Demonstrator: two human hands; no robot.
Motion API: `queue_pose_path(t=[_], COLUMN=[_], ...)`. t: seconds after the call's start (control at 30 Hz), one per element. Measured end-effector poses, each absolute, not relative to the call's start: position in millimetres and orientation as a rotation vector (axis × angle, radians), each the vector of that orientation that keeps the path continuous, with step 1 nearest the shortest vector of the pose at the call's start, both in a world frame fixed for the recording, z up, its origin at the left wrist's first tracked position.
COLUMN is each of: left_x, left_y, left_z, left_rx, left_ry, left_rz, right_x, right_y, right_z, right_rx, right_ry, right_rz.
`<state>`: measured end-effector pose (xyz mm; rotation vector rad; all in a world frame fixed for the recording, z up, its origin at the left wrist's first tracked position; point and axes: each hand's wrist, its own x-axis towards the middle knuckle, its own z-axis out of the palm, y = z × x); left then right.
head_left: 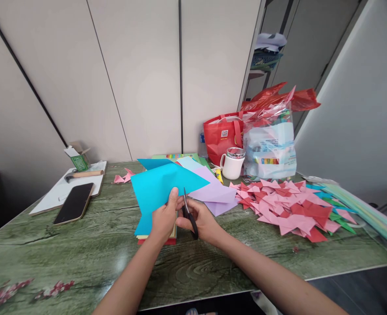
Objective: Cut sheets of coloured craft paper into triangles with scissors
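Note:
Pinched in my left hand (165,218) is a bright blue sheet of paper (157,186), folded or cut into pointed shapes, with the thumb on its face. My right hand (201,218) grips black-handled scissors (192,221), whose blades point up against the blue paper's lower right edge. Beneath the blue paper, the edges of a stack of yellow and red paper (172,240) show. Lilac paper sheets (217,194) lie just beyond my right hand. To the right spreads a heap of pink and red folded paper pieces (288,205).
A phone (74,203), a hammer (84,174) and a small green box (80,162) are at the left. Behind stand a white mug (233,165), a red bag (221,140) and a clear plastic bag (270,146). A yellow glue stick (219,176) lies by the mug.

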<state>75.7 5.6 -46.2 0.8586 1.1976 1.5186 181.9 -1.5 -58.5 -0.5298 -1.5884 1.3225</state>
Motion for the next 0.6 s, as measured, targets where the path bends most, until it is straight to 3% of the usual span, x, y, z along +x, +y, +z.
queue_pose_path(t=[0.6], left_x=[76.4], left_y=[1.4], left_z=[-41.2], left_rx=[0.890], left_ry=[1.216], left_rz=[1.527], right_x=[182.4], right_y=[0.0], right_z=[-60.1], right_rx=[-0.543], right_ry=[-1.587], right_rz=[1.334])
